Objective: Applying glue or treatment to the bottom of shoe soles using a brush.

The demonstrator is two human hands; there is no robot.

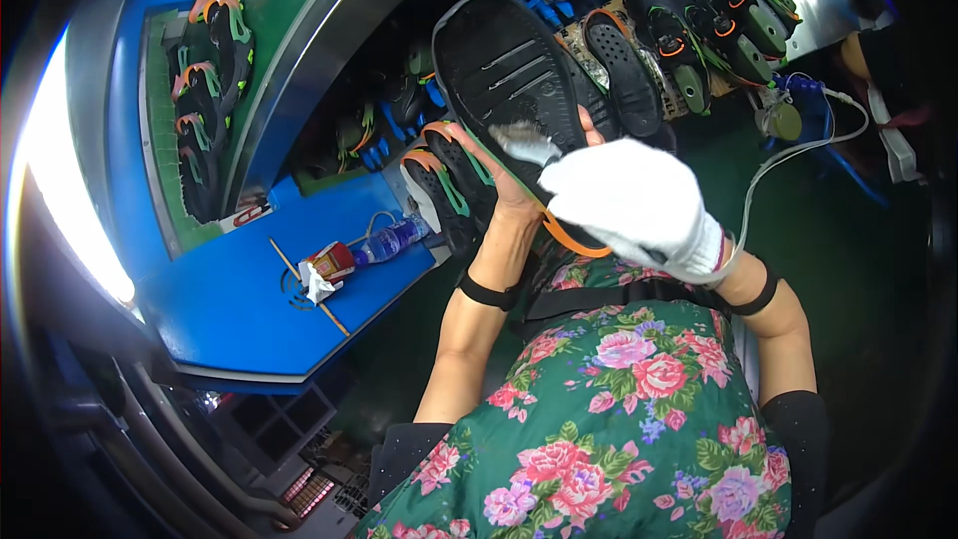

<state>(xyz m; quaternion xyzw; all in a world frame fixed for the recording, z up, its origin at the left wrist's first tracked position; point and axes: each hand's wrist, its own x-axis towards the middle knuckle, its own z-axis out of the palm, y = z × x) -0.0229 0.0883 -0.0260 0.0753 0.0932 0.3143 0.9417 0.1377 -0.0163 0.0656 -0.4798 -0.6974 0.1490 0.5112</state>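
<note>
My bare left hand (514, 185) grips a black sandal (504, 60) from below, its grooved sole facing up and the toe end pointing away from me. The fingertips show at the sole's right edge, and an orange strap curves out at the near end. In a white glove, my right hand (634, 202) is closed round a small brush (529, 145). Its pale bristles lie against the middle of the sole; the handle is hidden by the glove. Just left of my left hand, sandals with orange and green trim (444, 180) stand at the blue table's edge.
The blue table (230, 309) holds a plastic bottle (394, 238), a red container (331, 262) and a thin stick (309, 286). More black sandals (689, 30) line the rack ahead. A white hose (763, 175) runs at the right. Several sandals (205, 90) lie on a green belt at far left.
</note>
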